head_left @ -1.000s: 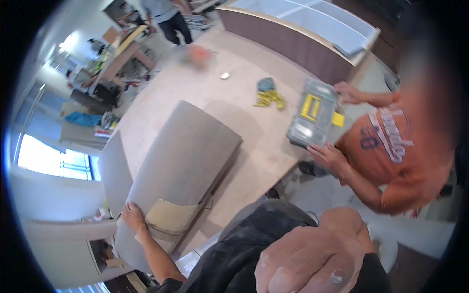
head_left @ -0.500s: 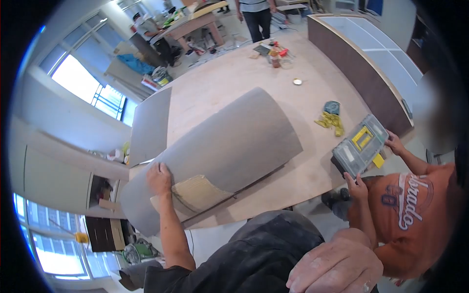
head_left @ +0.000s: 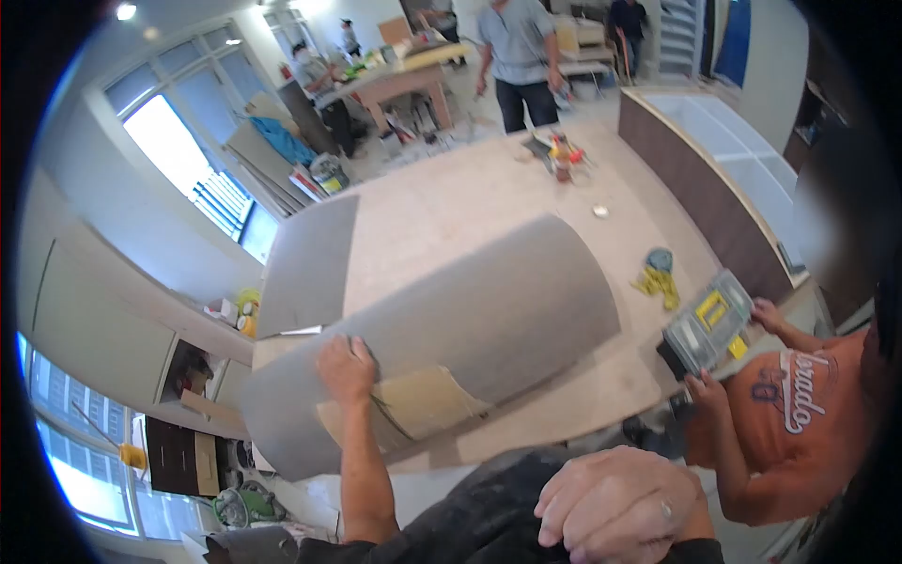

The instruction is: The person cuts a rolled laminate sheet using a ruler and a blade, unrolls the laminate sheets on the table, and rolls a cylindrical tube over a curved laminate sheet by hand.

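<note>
A large curled grey sheet point(head_left: 489, 301) lies across the wooden table point(head_left: 423, 211), with a torn tan patch point(head_left: 432, 404) near its front edge. My left hand point(head_left: 348, 367) presses on the grey sheet beside that patch, its fingers bent over the surface. Close to the camera, my right hand point(head_left: 620, 503) is held before my dark shirt, fingers curled; whether anything is inside them is hidden. A flat grey sheet point(head_left: 315, 263) lies at the table's left side.
At the right a person in an orange shirt point(head_left: 785, 423) holds a clear-lidded case point(head_left: 709, 320). Nearby lie yellow-and-blue gloves point(head_left: 658, 280), a round lid point(head_left: 600, 211) and tools point(head_left: 564, 155). A long brown cabinet point(head_left: 700, 188) stands behind. Another person point(head_left: 517, 56) stands at the far edge.
The view has swung, so the table sits lower and more of the room shows. My left hand stays on the grey sheet. My right hand's fingers look more curled.
</note>
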`<state>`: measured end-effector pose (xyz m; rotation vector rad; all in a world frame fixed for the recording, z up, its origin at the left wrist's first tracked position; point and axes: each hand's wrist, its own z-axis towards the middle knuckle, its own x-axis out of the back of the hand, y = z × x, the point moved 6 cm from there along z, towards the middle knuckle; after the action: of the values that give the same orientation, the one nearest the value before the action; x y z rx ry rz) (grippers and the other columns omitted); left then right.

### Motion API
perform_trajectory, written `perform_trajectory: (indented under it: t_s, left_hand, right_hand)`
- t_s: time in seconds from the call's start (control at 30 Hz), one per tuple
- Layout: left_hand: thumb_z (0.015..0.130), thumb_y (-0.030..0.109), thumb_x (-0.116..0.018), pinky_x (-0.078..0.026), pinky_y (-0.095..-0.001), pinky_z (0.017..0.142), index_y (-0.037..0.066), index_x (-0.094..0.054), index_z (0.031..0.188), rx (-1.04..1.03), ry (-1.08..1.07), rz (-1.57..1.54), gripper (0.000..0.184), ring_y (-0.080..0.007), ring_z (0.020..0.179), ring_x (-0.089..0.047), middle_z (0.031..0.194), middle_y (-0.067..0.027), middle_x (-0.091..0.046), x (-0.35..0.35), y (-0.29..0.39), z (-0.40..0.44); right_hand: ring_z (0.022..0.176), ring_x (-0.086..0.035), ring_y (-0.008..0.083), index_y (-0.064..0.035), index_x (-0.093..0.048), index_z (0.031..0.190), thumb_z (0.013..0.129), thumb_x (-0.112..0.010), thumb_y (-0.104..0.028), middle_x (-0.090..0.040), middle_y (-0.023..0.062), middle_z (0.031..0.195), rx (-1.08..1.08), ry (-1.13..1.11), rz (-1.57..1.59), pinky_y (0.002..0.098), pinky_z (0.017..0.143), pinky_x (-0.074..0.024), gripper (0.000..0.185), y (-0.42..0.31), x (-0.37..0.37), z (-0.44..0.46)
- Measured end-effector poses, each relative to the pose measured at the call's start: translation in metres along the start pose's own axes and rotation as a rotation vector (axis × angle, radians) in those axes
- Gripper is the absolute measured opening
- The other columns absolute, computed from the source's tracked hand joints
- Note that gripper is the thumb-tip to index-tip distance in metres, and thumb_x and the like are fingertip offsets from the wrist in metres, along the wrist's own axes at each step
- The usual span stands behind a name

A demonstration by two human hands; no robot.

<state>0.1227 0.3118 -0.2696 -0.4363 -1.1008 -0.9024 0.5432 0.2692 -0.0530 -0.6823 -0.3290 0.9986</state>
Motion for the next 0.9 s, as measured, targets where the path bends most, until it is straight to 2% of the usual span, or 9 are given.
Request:
perform_trajectory:
  t_s: [0.07,0.17,0.23,0.33,0.4,0.53,0.63,0.83,0.9]
  left_hand:
    - [0.09,0.029,-0.062,-0.039,-0.0519,0.104,0.0,-0.068,0.111,-0.086,0.185,-0.077,0.036,-0.0371,0.117,-0.058,0.12,-0.0228,-0.066,0.002,-0.01,-0.008]
    - [0.088,0.028,-0.064,-0.038,-0.0512,0.105,0.0,-0.068,0.11,-0.132,0.211,-0.155,0.036,-0.0363,0.119,-0.057,0.12,-0.0211,-0.066,0.01,-0.016,-0.012]
    - [0.087,0.027,-0.065,-0.037,-0.0508,0.106,0.0,-0.069,0.109,-0.177,0.193,-0.216,0.035,-0.0356,0.121,-0.057,0.121,-0.0197,-0.066,0.015,-0.016,-0.014]
    - [0.087,0.026,-0.066,-0.036,-0.0485,0.108,0.002,-0.07,0.108,-0.216,0.153,-0.349,0.032,-0.0335,0.121,-0.058,0.122,-0.0168,-0.067,0.023,-0.029,-0.013]
    - [0.087,0.025,-0.066,-0.037,-0.0472,0.108,0.004,-0.072,0.107,-0.235,0.094,-0.48,0.03,-0.0324,0.121,-0.058,0.122,-0.015,-0.068,0.02,-0.041,-0.006]
    - [0.087,0.023,-0.066,-0.041,-0.0448,0.104,0.007,-0.073,0.107,-0.274,-0.054,-0.784,0.027,-0.0322,0.117,-0.06,0.119,-0.0133,-0.07,0.001,-0.066,0.012]
    - [0.086,0.02,-0.067,-0.044,-0.0434,0.1,0.006,-0.073,0.106,-0.229,-0.149,-1.014,0.025,-0.0327,0.113,-0.062,0.114,-0.0141,-0.071,-0.011,-0.082,0.02]
    - [0.084,0.015,-0.068,-0.046,-0.043,0.095,0.004,-0.072,0.102,-0.331,-0.116,-1.048,0.022,-0.0329,0.103,-0.065,0.109,-0.0137,-0.072,-0.007,-0.08,0.028]
    - [0.084,0.014,-0.068,-0.046,-0.0426,0.094,0.003,-0.072,0.101,-0.37,-0.078,-0.997,0.021,-0.0329,0.102,-0.065,0.108,-0.0137,-0.072,-0.006,-0.078,0.029]
  right_hand:
    - [0.083,-0.068,0.0328,-0.0021,-0.066,0.097,0.088,-0.062,-0.005,-0.068,0.0133,0.096,-0.07,-0.005,-0.058,0.0417,0.075,-0.0554,0.01,0.031,-0.014,0.004]
    - [0.083,-0.068,0.0337,-0.0003,-0.065,0.102,0.087,-0.073,-0.017,-0.068,0.0159,0.098,-0.157,0.091,-0.53,0.0399,0.074,-0.0554,0.023,0.095,-0.023,0.014]
    - [0.095,-0.068,0.0347,-0.0012,-0.065,0.106,0.087,-0.072,-0.02,-0.069,0.015,0.104,-0.315,0.149,-0.669,0.0425,0.085,-0.053,0.027,0.158,-0.028,0.011]
    - [0.116,-0.062,0.0357,-0.0015,-0.064,0.117,0.087,-0.072,-0.029,-0.067,0.0142,0.12,-0.315,-0.058,-1.048,0.0498,0.101,-0.0436,0.041,0.246,-0.061,0.007]
    - [0.13,-0.051,0.0363,-0.003,-0.062,0.126,0.086,-0.074,-0.036,-0.059,0.0144,0.135,-0.348,-0.168,-1.126,0.0551,0.107,-0.0365,0.053,0.296,-0.083,-0.002]
    - [0.145,-0.034,0.0399,-0.0046,-0.056,0.138,0.084,-0.073,-0.048,-0.044,0.0152,0.153,-0.411,-0.363,-1.333,0.0681,0.111,-0.025,0.072,0.331,-0.123,0.006]
    - [0.147,-0.027,0.0417,-0.0076,-0.055,0.141,0.086,-0.068,-0.051,-0.039,0.0132,0.157,-0.429,-0.343,-1.392,0.0718,0.112,-0.02,0.071,0.346,-0.134,0.011]
    - [0.147,-0.029,0.0388,-0.0087,-0.054,0.142,0.084,-0.071,-0.047,-0.039,0.0126,0.157,-0.379,-0.371,-1.414,0.0717,0.112,-0.0192,0.071,0.365,-0.144,0.016]
    - [0.142,-0.036,0.0366,-0.0069,-0.058,0.136,0.085,-0.07,-0.038,-0.046,0.0129,0.151,-0.335,-0.365,-1.439,0.0657,0.111,-0.0267,0.06,0.363,-0.147,0.019]
